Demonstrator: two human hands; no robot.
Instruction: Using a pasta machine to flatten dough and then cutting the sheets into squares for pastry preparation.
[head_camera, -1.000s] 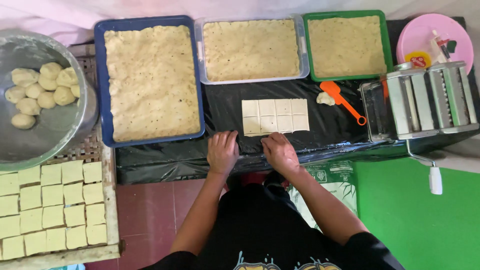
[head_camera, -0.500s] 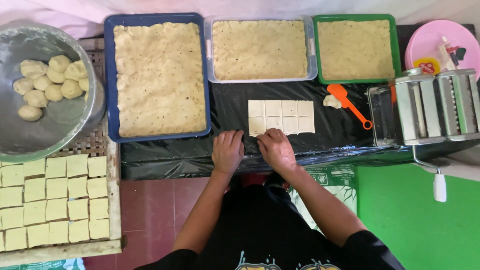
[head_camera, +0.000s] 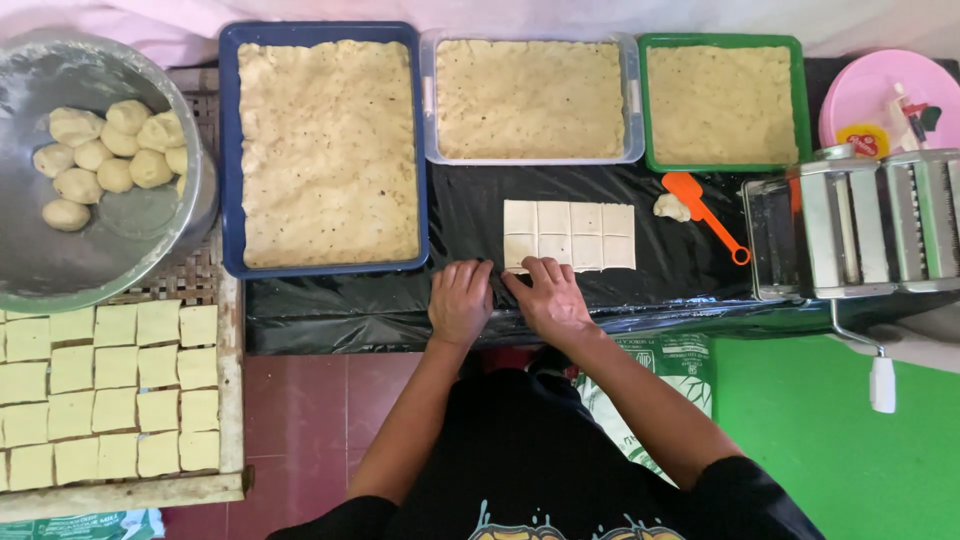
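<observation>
Surface: glossy black plastic sheet (head_camera: 400, 310) over the bench.
Dough: pale scored flat rectangle (head_camera: 569, 235), near front edge.
Left hand (head_camera: 460, 302): flat, empty.
Right hand (head_camera: 545, 298): fingertips touching dough's corner, gripping nothing.
Trays: blue rectangular plastic tray (head_camera: 228, 150) holds speckled crumbly filling.

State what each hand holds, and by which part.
Nothing is clearly held. The left hand lies flat on the black sheet; the right hand has fingertips at the near-left corner of the cut dough sheet.

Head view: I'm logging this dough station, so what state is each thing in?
Cut dough sheet: flat on black plastic, scored into squares.
Left hand: palm down, empty.
Right hand: fingers at the sheet's lower left corner.
Blue tray: filled level.
Clear tray: filled.
Green tray: filled.
Metal bowl: holds dough balls.
Orange scraper: lying unused.
</observation>
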